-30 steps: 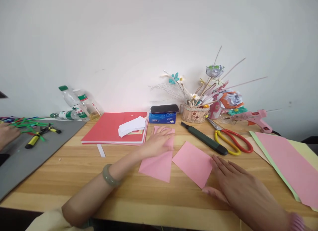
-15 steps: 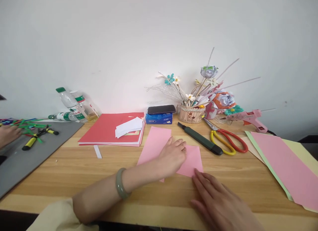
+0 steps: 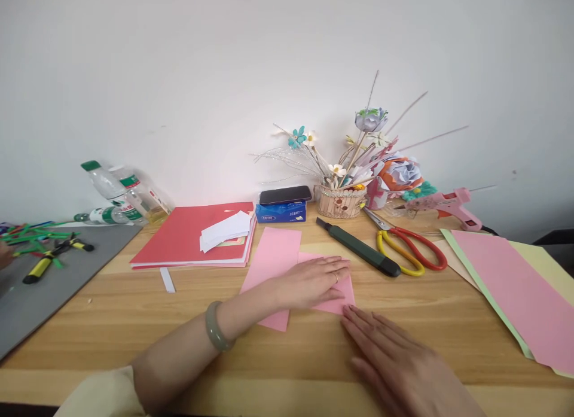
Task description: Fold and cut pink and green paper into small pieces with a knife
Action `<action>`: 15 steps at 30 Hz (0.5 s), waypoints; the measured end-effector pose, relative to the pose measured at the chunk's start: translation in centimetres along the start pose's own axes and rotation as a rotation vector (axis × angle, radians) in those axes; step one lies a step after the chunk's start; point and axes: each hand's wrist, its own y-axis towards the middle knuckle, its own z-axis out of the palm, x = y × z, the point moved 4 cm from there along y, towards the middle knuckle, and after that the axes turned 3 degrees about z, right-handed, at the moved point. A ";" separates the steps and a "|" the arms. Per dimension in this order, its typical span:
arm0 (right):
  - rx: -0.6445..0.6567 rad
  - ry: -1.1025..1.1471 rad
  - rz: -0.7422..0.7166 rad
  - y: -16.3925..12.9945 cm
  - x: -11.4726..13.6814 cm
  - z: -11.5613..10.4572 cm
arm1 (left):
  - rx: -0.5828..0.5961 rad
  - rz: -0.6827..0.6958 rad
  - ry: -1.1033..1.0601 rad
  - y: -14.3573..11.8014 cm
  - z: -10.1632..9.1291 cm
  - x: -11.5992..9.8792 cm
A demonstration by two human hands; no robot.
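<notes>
- The pink square lies on the table just this side of the knife, overlapping the pink sheet on that sheet's right; one corner points toward the person.
- The left hand lies flat on the square, fingers extended, pressing, gripping nothing.
- The right hand, open and flat, touches the near corner with its fingertips; the left is nearer.

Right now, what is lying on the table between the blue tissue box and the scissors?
In the head view, a dark green utility knife lies diagonally between the blue tissue box and the scissors.
</notes>
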 end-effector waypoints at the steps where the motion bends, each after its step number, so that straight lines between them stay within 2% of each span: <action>1: 0.017 0.026 0.055 0.3 -0.7 0.0 | -0.005 -0.008 -0.013 0.0 0.1 0.2; 4: 0.069 0.063 0.209 1.3 -3.2 0.5 | -0.037 -0.022 -0.044 0.1 0.7 1.0; 6: 0.099 0.063 0.210 1.9 -4.6 1.1 | -0.056 -0.020 -0.055 0.2 1.0 1.5; 11: 0.148 0.079 0.124 2.4 -6.0 1.9 | -0.064 -0.012 -0.065 0.2 1.3 1.8; 15: 0.163 0.055 -0.062 0.7 -4.3 0.8 | -0.039 -0.022 -0.055 0.1 0.9 1.5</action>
